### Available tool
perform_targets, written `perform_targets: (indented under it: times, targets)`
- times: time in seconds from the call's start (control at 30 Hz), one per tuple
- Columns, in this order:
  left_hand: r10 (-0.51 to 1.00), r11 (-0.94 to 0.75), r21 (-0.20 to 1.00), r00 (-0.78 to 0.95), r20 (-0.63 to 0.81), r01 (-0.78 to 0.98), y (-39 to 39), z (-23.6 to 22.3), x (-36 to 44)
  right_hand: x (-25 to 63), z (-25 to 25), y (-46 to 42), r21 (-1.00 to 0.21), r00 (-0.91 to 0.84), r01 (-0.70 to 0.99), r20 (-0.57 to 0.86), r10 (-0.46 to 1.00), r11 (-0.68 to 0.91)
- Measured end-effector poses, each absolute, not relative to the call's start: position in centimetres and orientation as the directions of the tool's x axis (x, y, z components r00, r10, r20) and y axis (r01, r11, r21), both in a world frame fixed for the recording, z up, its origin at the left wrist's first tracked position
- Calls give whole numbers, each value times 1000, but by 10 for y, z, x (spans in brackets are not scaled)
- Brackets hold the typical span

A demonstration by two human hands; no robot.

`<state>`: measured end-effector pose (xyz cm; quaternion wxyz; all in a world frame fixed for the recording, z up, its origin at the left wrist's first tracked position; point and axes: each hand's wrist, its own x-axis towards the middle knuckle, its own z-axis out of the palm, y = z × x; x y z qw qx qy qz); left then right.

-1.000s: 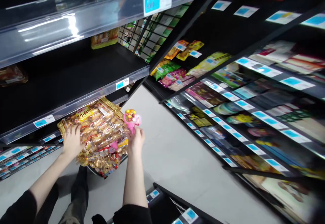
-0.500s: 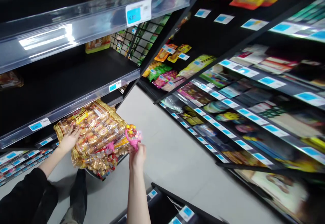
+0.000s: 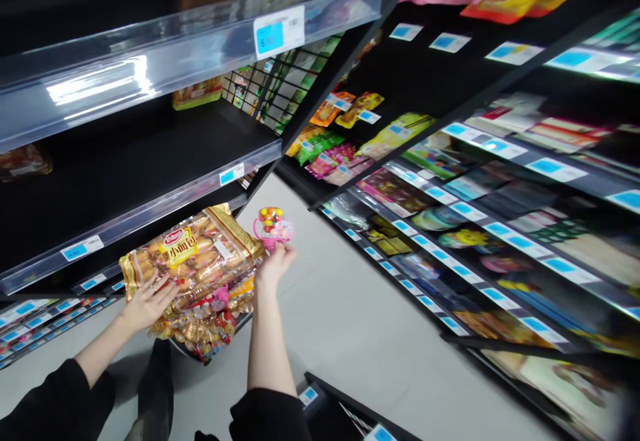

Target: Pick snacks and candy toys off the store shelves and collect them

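My left hand (image 3: 153, 299) rests on the lower left of a clear and gold bag of small bread rolls (image 3: 200, 249), its fingers stretched out and spread. My right hand (image 3: 276, 266) is closed round the lower part of a pink plastic candy toy (image 3: 274, 231), topped with yellow, orange and brown candies. The toy is held up just beyond the bag's right edge. Under the bread bag lies a heap of gold-wrapped sweets (image 3: 200, 329) with a pink item (image 3: 220, 297) among them. Most of the container beneath is hidden.
Black shelves (image 3: 125, 154) with clear price rails rise in front of me. Tilted racks of packaged goods (image 3: 425, 214) run along the right. Grey floor (image 3: 345, 314) lies between, and a dark shelf corner (image 3: 325, 397) juts in at the bottom. My leg (image 3: 155, 381) stands lower left.
The candy toy in my right hand has moved up and a little right. The bread bag has shifted slightly right and its front is seen more squarely. My left hand has slid right and down.
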<state>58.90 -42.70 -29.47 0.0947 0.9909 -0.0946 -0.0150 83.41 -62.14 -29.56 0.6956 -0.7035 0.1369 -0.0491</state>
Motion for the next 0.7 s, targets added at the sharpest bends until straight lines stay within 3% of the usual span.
perform_targets:
  times: [0.17, 0.23, 0.37, 0.47, 0.6, 0.7]
  targets:
    - [-216, -957, 194, 976, 23, -216, -442, -312, 587, 818, -268, -624, -960, 929, -48, 58, -364, -276]
    - [-223, -954, 201, 975, 19, -222, -442, -316, 587, 815, -256, -613, -930, 952, 2, 114, -284, -368]
    - [-201, -956, 218, 980, 10, -198, -445, -314, 586, 809, -247, -583, -870, 993, 110, 120, 9, -481]
    - [-151, -955, 254, 988, 15, -150, -447, -304, 585, 799, -256, -571, -814, 996, 92, 63, 70, -573]
    - [-8, -938, 347, 1000, 28, -17, -444, -292, 578, 788, -271, -577, -717, 1000, -6, -17, 9, -697]
    - [235, -876, 441, 971, 38, 195, -432, -291, 571, 785, -273, -585, -660, 998, -52, -65, -12, -749]
